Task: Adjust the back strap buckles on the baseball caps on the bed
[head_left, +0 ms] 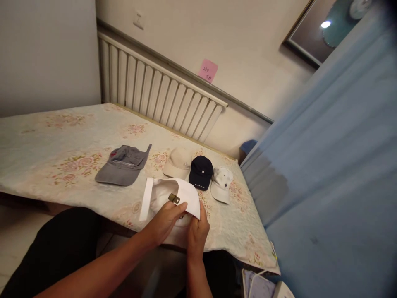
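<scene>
A white baseball cap is held up just over the near edge of the bed, its back opening toward me. Its strap hangs loose on the left, and a brass buckle shows at the opening. My left hand grips the cap below the buckle, thumb on the fabric. On the right side, my right hand is closed around the cap's edge; some fingers are hidden behind it. Beyond lie a beige cap, a black cap and another white cap side by side. A grey cap lies to the left, strap undone.
The caps lie on a bed with a floral cover. Behind it stand a radiator and a wall with a pink note. A blue curtain hangs on the right. Bags sit at the lower right.
</scene>
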`<state>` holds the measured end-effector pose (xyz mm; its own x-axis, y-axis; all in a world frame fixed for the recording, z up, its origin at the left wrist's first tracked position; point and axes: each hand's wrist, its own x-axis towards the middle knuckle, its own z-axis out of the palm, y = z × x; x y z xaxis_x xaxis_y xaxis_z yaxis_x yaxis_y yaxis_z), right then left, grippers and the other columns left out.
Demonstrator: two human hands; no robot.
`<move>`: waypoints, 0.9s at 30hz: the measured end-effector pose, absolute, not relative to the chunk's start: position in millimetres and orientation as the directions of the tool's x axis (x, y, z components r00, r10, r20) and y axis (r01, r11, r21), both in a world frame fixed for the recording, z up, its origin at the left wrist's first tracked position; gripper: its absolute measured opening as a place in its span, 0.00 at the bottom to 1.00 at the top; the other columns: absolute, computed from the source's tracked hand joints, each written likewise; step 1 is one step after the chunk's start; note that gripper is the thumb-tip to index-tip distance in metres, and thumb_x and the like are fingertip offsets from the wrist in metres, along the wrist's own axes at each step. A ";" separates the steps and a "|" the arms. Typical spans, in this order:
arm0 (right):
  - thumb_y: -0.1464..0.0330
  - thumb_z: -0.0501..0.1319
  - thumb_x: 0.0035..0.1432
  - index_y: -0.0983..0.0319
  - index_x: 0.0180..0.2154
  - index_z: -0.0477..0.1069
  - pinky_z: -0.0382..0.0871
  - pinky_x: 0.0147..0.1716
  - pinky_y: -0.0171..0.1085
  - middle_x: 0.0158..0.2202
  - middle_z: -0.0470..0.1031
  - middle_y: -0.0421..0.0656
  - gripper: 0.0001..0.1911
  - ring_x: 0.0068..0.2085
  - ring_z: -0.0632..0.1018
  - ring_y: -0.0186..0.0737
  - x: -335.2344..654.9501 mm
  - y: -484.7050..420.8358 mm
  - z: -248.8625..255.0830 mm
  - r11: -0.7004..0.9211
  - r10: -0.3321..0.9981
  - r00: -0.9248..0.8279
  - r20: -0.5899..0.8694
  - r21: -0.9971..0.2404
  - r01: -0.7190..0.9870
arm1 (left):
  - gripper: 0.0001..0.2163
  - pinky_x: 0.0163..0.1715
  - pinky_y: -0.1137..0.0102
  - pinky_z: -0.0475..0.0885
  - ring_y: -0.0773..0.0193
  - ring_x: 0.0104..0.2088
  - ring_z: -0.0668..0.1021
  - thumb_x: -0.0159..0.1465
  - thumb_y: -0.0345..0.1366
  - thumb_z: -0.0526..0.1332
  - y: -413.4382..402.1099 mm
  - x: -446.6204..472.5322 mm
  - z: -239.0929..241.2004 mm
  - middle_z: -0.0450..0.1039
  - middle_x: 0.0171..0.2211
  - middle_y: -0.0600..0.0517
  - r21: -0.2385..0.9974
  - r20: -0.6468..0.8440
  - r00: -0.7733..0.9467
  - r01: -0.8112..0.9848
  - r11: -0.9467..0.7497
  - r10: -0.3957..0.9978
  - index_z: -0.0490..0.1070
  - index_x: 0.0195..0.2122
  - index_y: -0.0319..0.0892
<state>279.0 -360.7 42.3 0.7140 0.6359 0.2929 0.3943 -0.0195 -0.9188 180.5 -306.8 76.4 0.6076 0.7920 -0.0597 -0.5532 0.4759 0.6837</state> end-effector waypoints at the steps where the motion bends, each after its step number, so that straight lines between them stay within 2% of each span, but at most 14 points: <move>1: 0.68 0.50 0.57 0.64 0.53 0.70 0.65 0.53 0.43 0.53 0.74 0.49 0.23 0.56 0.72 0.46 281.8 -360.8 42.5 -0.022 0.635 0.721 0.277 -0.927 0.375 | 0.11 0.45 0.67 0.71 0.56 0.42 0.79 0.54 0.34 0.68 -304.3 178.1 67.5 0.79 0.39 0.42 0.715 -0.081 0.601 -0.521 0.467 0.795 0.77 0.37 0.37; 5: 0.68 0.51 0.56 0.63 0.50 0.72 0.64 0.54 0.42 0.52 0.75 0.48 0.22 0.54 0.73 0.46 288.7 -360.7 43.7 -0.030 0.636 0.742 0.213 -0.954 0.300 | 0.11 0.34 0.70 0.71 0.59 0.32 0.80 0.52 0.34 0.69 -297.1 163.2 26.6 0.79 0.32 0.45 0.870 -0.164 0.601 -0.286 0.402 0.782 0.76 0.36 0.39; 7: 0.67 0.52 0.56 0.63 0.49 0.73 0.64 0.53 0.42 0.50 0.76 0.47 0.21 0.53 0.73 0.46 291.2 -360.4 43.7 -0.022 0.643 0.739 0.199 -0.960 0.278 | 0.09 0.32 0.70 0.70 0.60 0.30 0.79 0.52 0.35 0.67 -296.8 152.4 9.0 0.78 0.30 0.46 0.928 -0.173 0.582 -0.175 0.330 0.795 0.76 0.35 0.39; 12: 0.66 0.53 0.56 0.63 0.49 0.72 0.64 0.52 0.42 0.49 0.76 0.46 0.21 0.52 0.73 0.46 301.2 -359.6 40.2 -0.021 0.649 0.746 0.151 -0.976 0.216 | 0.07 0.28 0.70 0.66 0.62 0.24 0.73 0.52 0.39 0.65 -295.3 125.0 -10.1 0.72 0.24 0.53 0.998 -0.055 0.377 -0.009 0.063 0.924 0.73 0.29 0.42; 15: 0.64 0.54 0.56 0.63 0.50 0.73 0.65 0.50 0.41 0.49 0.76 0.47 0.22 0.52 0.73 0.47 305.9 -359.4 39.3 -0.027 0.638 0.760 0.127 -0.982 0.187 | 0.09 0.29 0.69 0.65 0.62 0.26 0.71 0.50 0.42 0.65 -286.8 118.1 -11.7 0.69 0.24 0.55 0.996 0.044 0.164 0.068 -0.056 0.985 0.70 0.28 0.44; 19: 0.61 0.57 0.55 0.64 0.49 0.73 0.69 0.44 0.40 0.47 0.78 0.47 0.23 0.48 0.75 0.48 303.3 -359.7 46.2 0.001 0.645 0.759 0.092 -0.993 0.119 | 0.20 0.35 0.67 0.66 0.58 0.33 0.73 0.42 0.42 0.70 -271.2 124.6 -16.9 0.69 0.30 0.53 0.999 -0.009 -0.019 0.043 0.010 1.000 0.67 0.34 0.44; 21: 0.59 0.58 0.54 0.63 0.49 0.74 0.69 0.42 0.39 0.45 0.78 0.46 0.23 0.46 0.76 0.47 299.6 -360.2 51.5 0.000 0.663 0.748 0.033 -0.999 0.044 | 0.18 0.32 0.68 0.65 0.58 0.31 0.72 0.42 0.43 0.70 -265.6 130.3 -18.9 0.68 0.28 0.54 0.993 -0.053 0.025 0.102 0.050 0.998 0.66 0.31 0.44; 24: 0.58 0.59 0.54 0.61 0.48 0.74 0.70 0.40 0.37 0.43 0.79 0.44 0.22 0.44 0.76 0.46 296.2 -360.7 55.4 0.010 0.686 0.727 -0.024 -0.999 -0.042 | 0.14 0.26 0.70 0.58 0.63 0.24 0.66 0.51 0.47 0.63 -261.8 136.4 -16.6 0.60 0.19 0.58 0.962 -0.062 0.163 0.272 0.016 0.985 0.61 0.22 0.45; 27: 0.58 0.58 0.54 0.62 0.46 0.75 0.70 0.36 0.37 0.39 0.79 0.43 0.21 0.39 0.77 0.44 299.4 -359.3 50.3 0.027 0.689 0.724 0.024 -1.000 0.008 | 0.15 0.24 0.71 0.55 0.65 0.23 0.63 0.56 0.47 0.58 -261.2 138.6 -9.7 0.57 0.17 0.59 0.933 -0.029 0.182 0.357 -0.038 0.983 0.57 0.20 0.45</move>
